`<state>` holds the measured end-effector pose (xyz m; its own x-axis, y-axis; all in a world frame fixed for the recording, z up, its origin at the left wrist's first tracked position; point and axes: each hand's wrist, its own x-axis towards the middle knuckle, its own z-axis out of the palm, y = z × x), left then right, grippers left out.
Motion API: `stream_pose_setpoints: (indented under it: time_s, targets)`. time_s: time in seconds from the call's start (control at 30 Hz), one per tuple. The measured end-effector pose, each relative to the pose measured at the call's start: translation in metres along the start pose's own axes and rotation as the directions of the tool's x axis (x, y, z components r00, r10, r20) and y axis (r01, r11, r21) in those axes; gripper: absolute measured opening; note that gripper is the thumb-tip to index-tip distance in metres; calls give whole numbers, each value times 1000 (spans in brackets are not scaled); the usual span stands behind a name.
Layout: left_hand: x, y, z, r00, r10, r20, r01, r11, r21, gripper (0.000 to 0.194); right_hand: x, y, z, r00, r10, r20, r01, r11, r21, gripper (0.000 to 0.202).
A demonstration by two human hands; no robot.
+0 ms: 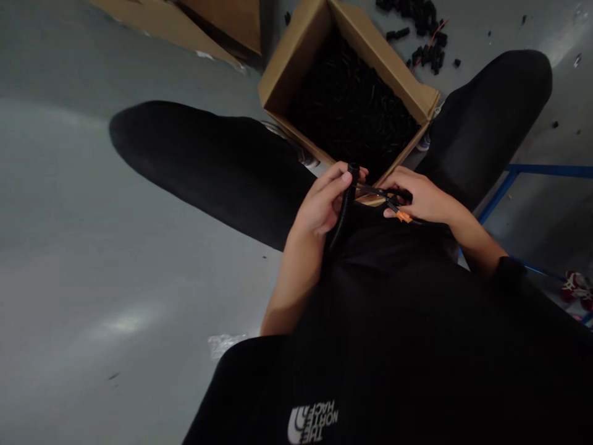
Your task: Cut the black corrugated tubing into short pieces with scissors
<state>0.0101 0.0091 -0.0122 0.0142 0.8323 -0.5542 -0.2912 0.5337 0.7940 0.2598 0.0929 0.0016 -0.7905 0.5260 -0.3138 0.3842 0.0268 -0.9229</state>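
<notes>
A black ribbed tube [344,213] is held near its upper end by my left hand [322,201], with the fingers closed around it. The tube's lower part hangs down against my dark clothing. My right hand [419,194] is closed on the handles of scissors [385,194], which have orange material at one handle. The blades point left and reach the tube close to my left fingertips; whether they touch it is too small to tell. Just beyond both hands, a cardboard box [296,52] holds many small black pieces [352,99].
More black pieces [419,18] lie on the grey floor behind the box. Cardboard [222,25] is at the upper left. A blue metal frame [498,198] stands at right, near red shoes [574,287]. Clear plastic [225,344] lies at lower left.
</notes>
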Motion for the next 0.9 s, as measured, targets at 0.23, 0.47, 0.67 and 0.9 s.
stream_pose_setpoints:
  time_s: [0.23, 0.47, 0.67, 0.9]
  targets:
    - [-3, -10, -6, 998, -25, 53, 29, 997, -76, 60, 0, 14, 6, 992, -26, -126, 22, 999, -31, 40]
    - [-2, -7, -2, 982, -22, 187, 49, 989, -137, 58, -2, 19, 11, 979, -57, -198, 50, 998, -40, 39]
    - [-1, -13, 3, 980, -28, 197, 51, 993, -111, 56, -2, 21, 6, 984, -59, -170, 53, 998, -43, 40]
    - [-4, -16, 4, 973, -31, 228, 68, 986, -155, 56, -4, 12, -8, 997, -48, -65, 46, 999, -26, 41]
